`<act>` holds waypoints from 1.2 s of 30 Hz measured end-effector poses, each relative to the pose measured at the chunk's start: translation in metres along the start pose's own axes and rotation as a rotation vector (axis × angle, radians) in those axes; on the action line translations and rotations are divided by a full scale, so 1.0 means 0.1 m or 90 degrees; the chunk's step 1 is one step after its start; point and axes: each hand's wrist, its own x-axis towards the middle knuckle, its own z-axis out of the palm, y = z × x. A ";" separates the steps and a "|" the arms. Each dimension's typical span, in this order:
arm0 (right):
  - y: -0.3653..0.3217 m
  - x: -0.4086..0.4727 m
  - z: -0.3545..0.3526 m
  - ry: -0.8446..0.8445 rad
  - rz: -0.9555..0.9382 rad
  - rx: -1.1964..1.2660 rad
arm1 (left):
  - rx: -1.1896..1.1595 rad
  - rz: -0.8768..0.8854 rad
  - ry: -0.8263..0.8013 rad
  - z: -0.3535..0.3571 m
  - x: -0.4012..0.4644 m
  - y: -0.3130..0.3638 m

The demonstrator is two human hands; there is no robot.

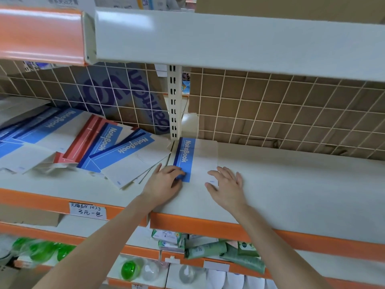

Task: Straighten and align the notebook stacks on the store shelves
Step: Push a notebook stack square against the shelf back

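Notebook [195,159] lies flat at the left end of the right shelf [291,184], just right of the upright [174,101], long axis running front to back and square to the shelf edge. Left hand [164,182] has fingers curled on its near-left corner over the blue band; right hand [228,187] lies flat and open with fingers spread on the near-right corner, both equally near. Messy pile [100,147] sits fanned and skewed on the left shelf, just beside the left hand, so that hand is closer for the next pull, likely.
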 end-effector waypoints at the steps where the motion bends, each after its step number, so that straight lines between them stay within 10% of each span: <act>1: -0.01 0.01 0.00 -0.002 -0.002 0.001 | 0.004 0.002 -0.001 0.00 0.00 -0.02; 13: -0.29 0.09 -0.15 -0.040 0.031 -0.007 | 0.082 0.078 -0.002 -0.43 -0.11 -0.57; 23: -1.82 0.27 0.28 -0.187 -0.126 0.008 | 0.384 -0.023 -0.249 -1.15 -0.49 -1.66; 36: -2.40 0.12 0.62 -0.159 -0.116 -0.123 | 0.340 -0.021 -0.095 -0.95 -0.74 -1.63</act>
